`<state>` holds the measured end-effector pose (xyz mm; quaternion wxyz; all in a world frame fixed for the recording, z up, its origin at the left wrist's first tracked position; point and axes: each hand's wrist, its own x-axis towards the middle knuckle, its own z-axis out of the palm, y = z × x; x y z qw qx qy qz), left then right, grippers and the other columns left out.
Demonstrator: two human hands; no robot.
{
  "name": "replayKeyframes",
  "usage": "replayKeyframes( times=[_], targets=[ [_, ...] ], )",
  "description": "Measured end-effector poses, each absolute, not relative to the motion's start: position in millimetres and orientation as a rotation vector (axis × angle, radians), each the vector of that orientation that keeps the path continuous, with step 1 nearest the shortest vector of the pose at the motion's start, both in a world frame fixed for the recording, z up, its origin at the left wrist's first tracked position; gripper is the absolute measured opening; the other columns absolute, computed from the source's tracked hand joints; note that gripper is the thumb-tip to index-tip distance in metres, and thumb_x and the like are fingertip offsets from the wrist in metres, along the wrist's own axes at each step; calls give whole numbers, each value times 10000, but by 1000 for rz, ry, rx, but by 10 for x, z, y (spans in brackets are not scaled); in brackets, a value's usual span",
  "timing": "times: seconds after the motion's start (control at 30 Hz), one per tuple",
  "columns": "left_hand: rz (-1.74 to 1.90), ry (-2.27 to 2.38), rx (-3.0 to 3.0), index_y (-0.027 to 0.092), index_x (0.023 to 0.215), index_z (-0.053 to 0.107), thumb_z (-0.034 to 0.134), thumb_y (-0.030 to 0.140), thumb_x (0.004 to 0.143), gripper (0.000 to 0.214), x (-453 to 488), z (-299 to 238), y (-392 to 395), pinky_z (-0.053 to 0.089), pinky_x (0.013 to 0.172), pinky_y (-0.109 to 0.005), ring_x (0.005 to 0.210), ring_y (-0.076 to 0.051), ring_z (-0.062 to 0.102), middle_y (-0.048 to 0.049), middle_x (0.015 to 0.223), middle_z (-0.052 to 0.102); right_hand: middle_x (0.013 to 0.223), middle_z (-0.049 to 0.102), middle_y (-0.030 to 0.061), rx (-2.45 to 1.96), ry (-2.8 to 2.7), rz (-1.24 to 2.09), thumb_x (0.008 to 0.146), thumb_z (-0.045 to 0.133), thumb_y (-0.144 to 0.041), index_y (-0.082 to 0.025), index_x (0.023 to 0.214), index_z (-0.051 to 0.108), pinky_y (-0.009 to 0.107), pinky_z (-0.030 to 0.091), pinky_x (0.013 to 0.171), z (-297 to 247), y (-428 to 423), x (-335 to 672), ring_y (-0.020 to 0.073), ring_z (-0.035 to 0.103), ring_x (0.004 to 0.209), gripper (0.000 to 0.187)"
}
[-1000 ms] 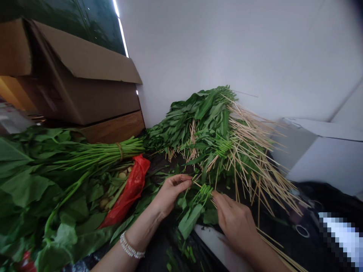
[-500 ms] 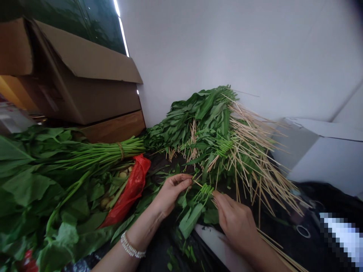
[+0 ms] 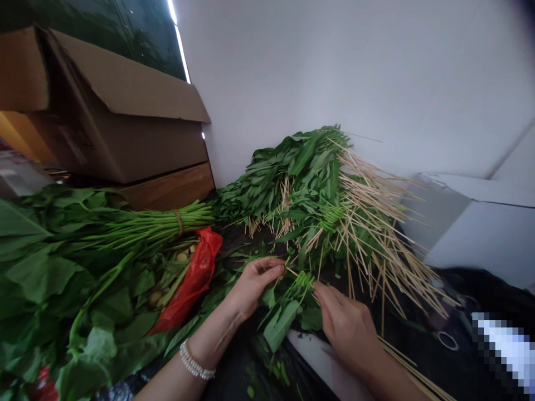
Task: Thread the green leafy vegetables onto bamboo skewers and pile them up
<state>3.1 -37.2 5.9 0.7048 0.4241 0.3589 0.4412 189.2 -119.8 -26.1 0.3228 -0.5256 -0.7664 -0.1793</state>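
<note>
My right hand [image 3: 345,320] is closed on a bamboo skewer [image 3: 292,271], right behind several green stems [image 3: 304,279] threaded on it in a row. Broad leaves [image 3: 281,326] hang down from these stems. At the skewer's left end, my left hand [image 3: 261,278] pinches thumb to fingers on a leafy green stem [image 3: 287,260]; the fingers hide part of it. Just beyond both hands lies a heap of leafy greens on skewers [image 3: 303,161], with the bare skewer ends [image 3: 376,223] fanning out to the right.
On the left is a tied bunch of leafy greens [image 3: 163,225], with a red plastic bag [image 3: 188,289] beside it. An open cardboard box [image 3: 146,139] stands behind. Loose skewers [image 3: 405,362] lie by my right forearm. A white box [image 3: 480,234] is at the right, near the wall.
Almost nothing differs. The stem at my left fingertips has shifted very slightly; both hands keep their places.
</note>
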Motion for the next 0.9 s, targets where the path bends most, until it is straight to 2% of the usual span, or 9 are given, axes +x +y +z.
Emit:
replayKeyframes(
  times=[0.17, 0.4, 0.5, 0.77, 0.9],
  targets=[
    [1013, 811, 988, 158, 823, 722, 859, 293, 569, 319, 31, 54, -359, 434, 559, -162, 580, -61, 572, 13, 695, 664, 773, 664, 36, -1385, -2004, -449, 968, 296, -155, -139, 1079, 574, 234, 429, 559, -252, -1197, 1882, 131, 643, 602, 299],
    [988, 829, 1017, 140, 737, 713, 864, 297, 542, 292, 34, 38, -349, 415, 539, -186, 545, -70, 535, 2, 663, 646, 770, 662, 41, -1377, -1998, -428, 955, 305, -136, -133, 1073, 582, 245, 438, 556, -274, -1195, 1866, 143, 650, 607, 301],
    [937, 796, 1092, 137, 718, 709, 853, 293, 562, 263, 53, 14, -360, 409, 561, -185, 562, -70, 526, 9, 657, 633, 796, 673, 46, -1377, -2000, -401, 955, 301, -134, -142, 1084, 571, 244, 440, 578, -291, -1199, 1851, 146, 660, 640, 300],
    [917, 757, 1187, 132, 709, 710, 845, 313, 574, 263, 79, -15, -376, 416, 668, -204, 652, -92, 550, 1, 704, 649, 721, 655, 12, -1387, -2001, -423, 965, 286, -156, -173, 1020, 561, 259, 400, 549, -309, -1198, 1833, 141, 630, 564, 280],
    [913, 724, 1162, 127, 819, 731, 802, 392, 643, 327, 32, 13, -342, 416, 646, -196, 634, -85, 538, -18, 732, 653, 728, 643, 15, -1380, -2003, -441, 956, 270, -141, -171, 1015, 541, 260, 380, 554, -290, -1195, 1863, 136, 616, 567, 280]
  ],
)
